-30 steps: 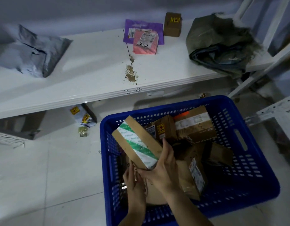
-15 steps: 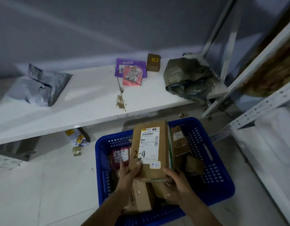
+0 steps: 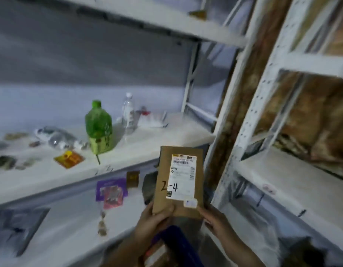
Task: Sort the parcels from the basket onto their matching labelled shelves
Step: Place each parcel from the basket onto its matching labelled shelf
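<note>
Your left hand (image 3: 154, 221) and right hand (image 3: 215, 218) hold one brown parcel (image 3: 178, 182) upright in front of the shelving, at about 5 o'clock in view. Long axis runs 12 to 6, top edge leaning slightly toward 1 o'clock. Label side faces you: white shipping label (image 3: 183, 177) with barcode at the top, "2-4" handwritten across its left edge.

Left grip: closed on the parcel's lower left corner, thumb pressed over the front face. Right grip: fingers curled at the lower right corner, touching the bottom edge; how firmly it clamps is hard to tell.

Blue basket (image 3: 178, 245) sits at 6 o'clock beneath your wrists, mostly cut off by the frame edge; contents unclear.

Behind the parcel, the lower shelf (image 3: 70, 228) carries a purple mailer (image 3: 111, 186) with a pink one over it, and a small brown box (image 3: 133, 179). A dark bundle is largely hidden behind the parcel. Middle shelf (image 3: 128, 151) holds a green bottle (image 3: 99, 128) and a clear bottle (image 3: 128, 112); the front-edge writing is blurred, unreadable.
</note>
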Tool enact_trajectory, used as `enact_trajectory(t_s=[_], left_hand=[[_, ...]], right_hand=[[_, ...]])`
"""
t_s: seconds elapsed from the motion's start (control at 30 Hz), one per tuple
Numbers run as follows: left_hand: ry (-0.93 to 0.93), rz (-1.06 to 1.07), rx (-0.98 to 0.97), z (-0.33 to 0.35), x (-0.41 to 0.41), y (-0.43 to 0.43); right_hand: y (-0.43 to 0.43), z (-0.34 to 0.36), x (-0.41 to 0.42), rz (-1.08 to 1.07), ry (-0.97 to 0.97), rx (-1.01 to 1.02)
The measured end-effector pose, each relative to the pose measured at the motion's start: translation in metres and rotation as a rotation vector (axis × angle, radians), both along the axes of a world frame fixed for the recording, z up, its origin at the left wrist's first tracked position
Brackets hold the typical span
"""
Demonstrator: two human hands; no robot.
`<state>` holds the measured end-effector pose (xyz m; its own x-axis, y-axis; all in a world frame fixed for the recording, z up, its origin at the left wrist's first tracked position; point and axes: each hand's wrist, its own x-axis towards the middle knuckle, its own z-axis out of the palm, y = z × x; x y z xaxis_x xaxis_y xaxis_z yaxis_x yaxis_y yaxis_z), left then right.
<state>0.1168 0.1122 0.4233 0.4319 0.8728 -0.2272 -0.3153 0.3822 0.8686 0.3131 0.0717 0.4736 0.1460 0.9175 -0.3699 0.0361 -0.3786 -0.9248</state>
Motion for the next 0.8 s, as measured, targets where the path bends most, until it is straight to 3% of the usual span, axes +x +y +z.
enact_trajectory(t_s=[0.17,0.33,0.57,0.8], left_hand=[[0.009,-0.126,0.345,0.185,0.048,-0.018],[0.071,-0.236,0.687,0.322,0.082,-0.062],[0.036,-0.283,0.874,0.400,0.143,-0.137],[-0.025,-0.458,0.909,0.421,0.223,-0.225]], right_hand=[[-0.058,0.174,0.032,-0.088,-0.172,0.363],[-0.141,0.296,0.055,-0.291,-0.319,0.487],[-0.252,0.369,0.074,-0.501,-0.528,0.645],[-0.370,0.390,0.103,-0.682,-0.722,0.595]])
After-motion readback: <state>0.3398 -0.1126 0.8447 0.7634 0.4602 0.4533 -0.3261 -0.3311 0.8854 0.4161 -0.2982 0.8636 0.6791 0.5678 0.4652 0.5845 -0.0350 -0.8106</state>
